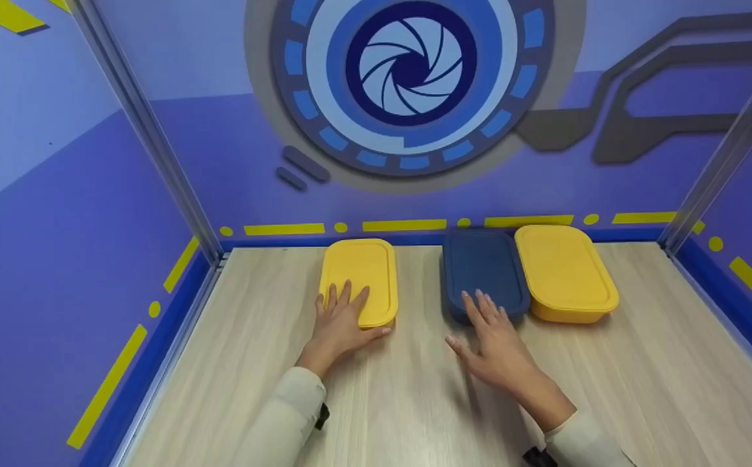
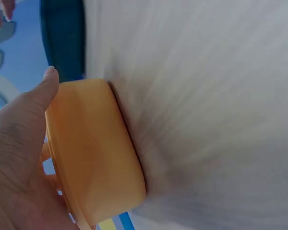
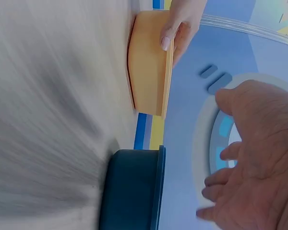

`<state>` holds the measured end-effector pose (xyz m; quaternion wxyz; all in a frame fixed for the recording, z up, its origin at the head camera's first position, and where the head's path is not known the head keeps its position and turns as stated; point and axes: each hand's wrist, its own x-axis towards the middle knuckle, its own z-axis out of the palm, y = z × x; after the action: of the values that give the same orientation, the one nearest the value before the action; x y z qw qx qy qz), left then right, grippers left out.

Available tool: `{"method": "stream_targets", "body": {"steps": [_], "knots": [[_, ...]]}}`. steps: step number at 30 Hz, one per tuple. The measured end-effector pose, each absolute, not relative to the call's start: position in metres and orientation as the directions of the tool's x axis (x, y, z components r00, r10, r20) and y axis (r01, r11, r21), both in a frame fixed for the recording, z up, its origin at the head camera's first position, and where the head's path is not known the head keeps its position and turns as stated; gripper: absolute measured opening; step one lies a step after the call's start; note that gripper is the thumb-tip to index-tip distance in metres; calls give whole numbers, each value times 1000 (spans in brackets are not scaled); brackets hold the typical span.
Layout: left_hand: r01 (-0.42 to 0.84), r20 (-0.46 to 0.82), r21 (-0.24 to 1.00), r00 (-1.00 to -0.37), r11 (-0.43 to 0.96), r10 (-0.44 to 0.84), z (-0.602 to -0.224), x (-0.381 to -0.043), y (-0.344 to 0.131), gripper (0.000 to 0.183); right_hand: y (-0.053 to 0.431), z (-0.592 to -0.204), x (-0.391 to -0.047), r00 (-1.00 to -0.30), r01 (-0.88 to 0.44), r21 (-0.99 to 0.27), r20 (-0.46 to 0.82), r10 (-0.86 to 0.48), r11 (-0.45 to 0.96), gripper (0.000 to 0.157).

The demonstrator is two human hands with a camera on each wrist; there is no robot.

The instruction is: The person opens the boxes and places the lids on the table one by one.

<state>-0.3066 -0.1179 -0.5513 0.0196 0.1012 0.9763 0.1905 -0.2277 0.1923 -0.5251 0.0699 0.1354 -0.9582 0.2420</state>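
1. While the left yellow box (image 1: 363,266) stands lid up on the wooden table (image 1: 408,415), its near end lies directly under the left hand (image 1: 342,321).
2. Left hand: fingers spread apart and fairly straight, laid over the near part of the lid; thumb set out along the near edge. Not clamped round the box. Whether the palm bears on the lid, cannot tell.
3. Dark blue box (image 1: 483,263): to the right of the left yellow box, with bare tabletop between; also lid up.
4. Right hand (image 1: 499,350): at the near end of the dark blue box, fingertips overlapping its lid in the head view. Right wrist view shows a gap between hand and lid; nothing held. Fingers extended, close to one another; thumb well apart from them.
5. Right yellow box (image 1: 564,266): just beside the dark blue box, on its right, slightly angled, beyond the right hand.
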Motion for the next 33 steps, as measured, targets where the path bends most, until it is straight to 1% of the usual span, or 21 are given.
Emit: {"method": "stream_targets", "body": {"steps": [3,6,9,11,17,22,27,33], "knots": [[240,31,351,-969,905,245,-551,-311,-122,103,192,-526,-226,-948,-319,-509,180,-264,799,91],[276,51,346,-960,897,276,-555,-311,-126,100,189,-530,-225,-933,-349,-562,134,-334,750,88],[293,61,323,-955,900,290,-554,-310,-127,100,186,-533,-225,-908,-387,-580,107,-404,717,83],[305,65,301,-952,903,300,-552,-311,-125,100,184,-536,-225,-899,-399,-583,99,-426,707,80],[318,50,237,-948,918,315,-549,-312,-118,98,180,-543,-227,-895,-411,-587,114,-431,697,73],[325,28,201,-945,924,326,-548,-307,-111,96,180,-551,-227,-888,-437,-570,149,-436,696,68],[344,17,134,-939,929,345,-545,-292,-99,97,180,-557,-228,-889,-426,-567,120,-442,704,69],[347,-9,49,-937,936,348,-540,-264,-84,99,176,-564,-229,-884,-420,-595,99,-456,685,73]]}}
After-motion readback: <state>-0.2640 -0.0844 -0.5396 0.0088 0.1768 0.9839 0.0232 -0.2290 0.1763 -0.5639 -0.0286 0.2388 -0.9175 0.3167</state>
